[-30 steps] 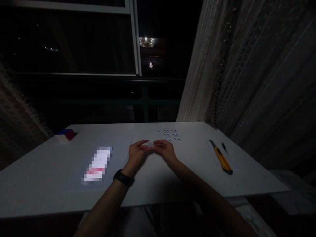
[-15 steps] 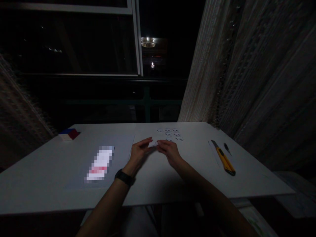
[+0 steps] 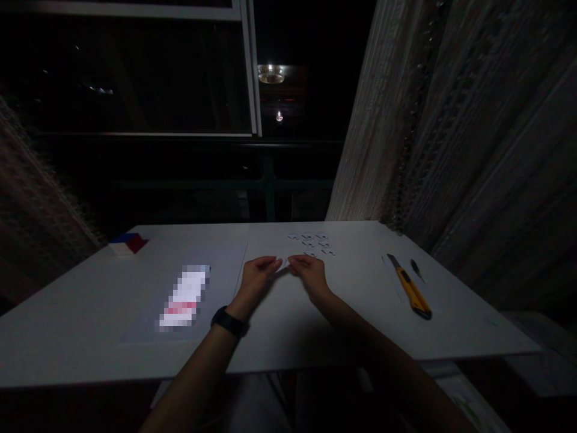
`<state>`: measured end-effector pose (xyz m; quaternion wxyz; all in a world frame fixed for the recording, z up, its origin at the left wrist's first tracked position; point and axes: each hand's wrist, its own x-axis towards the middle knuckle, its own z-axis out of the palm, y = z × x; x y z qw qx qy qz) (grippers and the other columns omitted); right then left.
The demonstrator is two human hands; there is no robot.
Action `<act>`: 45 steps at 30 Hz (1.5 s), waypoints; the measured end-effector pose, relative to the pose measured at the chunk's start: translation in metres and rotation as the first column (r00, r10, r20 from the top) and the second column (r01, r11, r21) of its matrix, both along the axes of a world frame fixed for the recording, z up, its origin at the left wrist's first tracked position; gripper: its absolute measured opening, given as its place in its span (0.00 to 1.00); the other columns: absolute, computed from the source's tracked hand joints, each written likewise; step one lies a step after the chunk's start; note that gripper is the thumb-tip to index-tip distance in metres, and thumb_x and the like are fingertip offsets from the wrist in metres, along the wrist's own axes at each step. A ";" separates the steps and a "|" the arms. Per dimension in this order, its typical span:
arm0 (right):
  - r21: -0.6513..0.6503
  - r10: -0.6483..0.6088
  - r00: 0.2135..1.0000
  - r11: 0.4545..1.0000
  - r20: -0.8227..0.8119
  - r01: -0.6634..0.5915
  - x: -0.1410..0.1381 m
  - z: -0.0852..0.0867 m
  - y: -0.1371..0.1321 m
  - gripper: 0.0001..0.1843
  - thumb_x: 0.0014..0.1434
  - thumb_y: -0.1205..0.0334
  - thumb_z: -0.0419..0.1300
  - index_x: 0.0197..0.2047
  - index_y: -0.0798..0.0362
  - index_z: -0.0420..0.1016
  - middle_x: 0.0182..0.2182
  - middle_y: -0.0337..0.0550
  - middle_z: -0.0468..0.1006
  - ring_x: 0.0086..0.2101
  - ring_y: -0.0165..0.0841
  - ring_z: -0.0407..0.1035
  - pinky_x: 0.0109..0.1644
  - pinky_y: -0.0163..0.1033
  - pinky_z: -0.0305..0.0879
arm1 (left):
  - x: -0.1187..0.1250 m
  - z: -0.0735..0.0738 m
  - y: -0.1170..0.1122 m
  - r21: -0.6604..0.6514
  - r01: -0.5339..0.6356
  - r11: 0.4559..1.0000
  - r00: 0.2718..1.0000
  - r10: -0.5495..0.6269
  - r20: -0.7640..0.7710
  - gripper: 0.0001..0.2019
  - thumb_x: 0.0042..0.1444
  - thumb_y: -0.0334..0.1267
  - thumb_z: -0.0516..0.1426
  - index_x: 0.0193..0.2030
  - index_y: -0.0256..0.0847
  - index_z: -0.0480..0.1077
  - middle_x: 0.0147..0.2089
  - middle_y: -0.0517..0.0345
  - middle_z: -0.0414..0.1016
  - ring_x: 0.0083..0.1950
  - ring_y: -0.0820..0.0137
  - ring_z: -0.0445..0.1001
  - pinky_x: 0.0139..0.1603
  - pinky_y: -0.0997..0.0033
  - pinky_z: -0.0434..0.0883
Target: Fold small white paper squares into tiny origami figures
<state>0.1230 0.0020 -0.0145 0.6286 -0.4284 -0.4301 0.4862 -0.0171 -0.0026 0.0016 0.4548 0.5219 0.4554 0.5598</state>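
Observation:
Over the middle of the white table, my left hand (image 3: 260, 273) and my right hand (image 3: 310, 273) face each other with fingertips nearly meeting. Between them is a small piece of white paper (image 3: 285, 263), pinched at its left side by my left hand and at its right side by my right. What is on it is too small and dim to read. Just beyond my fingers lie several small white paper pieces with dark marks (image 3: 308, 244), set out in rough rows. A dark watch (image 3: 229, 322) is on my left wrist.
A yellow box cutter (image 3: 411, 291) lies at the right, beside a small dark pointed tool (image 3: 417, 270). To the left, a lit, blurred-out phone (image 3: 184, 297) rests on a large paper sheet (image 3: 225, 282). A coloured cube (image 3: 127, 243) sits at the far left of the table (image 3: 342, 355).
The fingers of my left hand have closed onto the left side of the small paper piece. My right hand has stayed almost in place.

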 end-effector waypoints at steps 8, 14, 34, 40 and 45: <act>0.171 -0.005 0.974 0.985 0.228 -0.035 0.001 0.000 -0.001 0.12 0.42 0.56 0.64 0.30 0.54 0.77 0.29 0.42 0.79 0.31 0.34 0.71 0.38 0.39 0.66 | -0.003 -0.002 0.000 -0.105 0.177 0.979 0.943 -0.138 0.303 0.14 0.40 0.40 0.64 0.32 0.32 0.74 0.34 0.50 0.75 0.37 0.68 0.73 0.40 0.69 0.70; 0.178 -0.051 0.958 0.984 0.282 0.000 0.004 0.002 -0.001 0.10 0.44 0.56 0.62 0.29 0.53 0.77 0.28 0.42 0.79 0.31 0.35 0.72 0.38 0.39 0.66 | 0.000 0.001 -0.002 -0.199 0.236 0.951 0.947 -0.178 0.268 0.17 0.42 0.44 0.62 0.33 0.30 0.73 0.34 0.46 0.76 0.34 0.67 0.74 0.37 0.68 0.70; 0.132 -0.102 0.941 0.989 0.323 0.062 0.004 -0.006 0.003 0.10 0.42 0.57 0.63 0.27 0.55 0.75 0.23 0.43 0.77 0.25 0.33 0.70 0.30 0.36 0.65 | 0.004 0.007 -0.007 -0.145 0.221 0.964 0.956 -0.186 0.226 0.17 0.37 0.38 0.65 0.34 0.30 0.73 0.31 0.49 0.76 0.30 0.69 0.74 0.31 0.72 0.69; 0.133 -0.081 0.945 0.990 0.316 0.041 0.003 -0.004 0.002 0.10 0.43 0.57 0.62 0.26 0.55 0.75 0.23 0.43 0.77 0.25 0.33 0.69 0.31 0.36 0.65 | 0.004 0.003 -0.004 -0.112 0.108 0.988 0.986 -0.093 0.136 0.18 0.32 0.35 0.67 0.33 0.31 0.73 0.29 0.51 0.76 0.27 0.70 0.73 0.31 0.72 0.68; 0.175 -0.057 0.958 0.984 0.280 0.007 0.003 0.001 -0.001 0.09 0.45 0.58 0.61 0.27 0.55 0.75 0.25 0.42 0.77 0.28 0.33 0.70 0.34 0.37 0.65 | 0.002 0.000 -0.001 -0.070 0.072 0.995 0.995 -0.067 0.072 0.18 0.31 0.36 0.67 0.32 0.31 0.73 0.28 0.51 0.76 0.28 0.69 0.73 0.31 0.72 0.67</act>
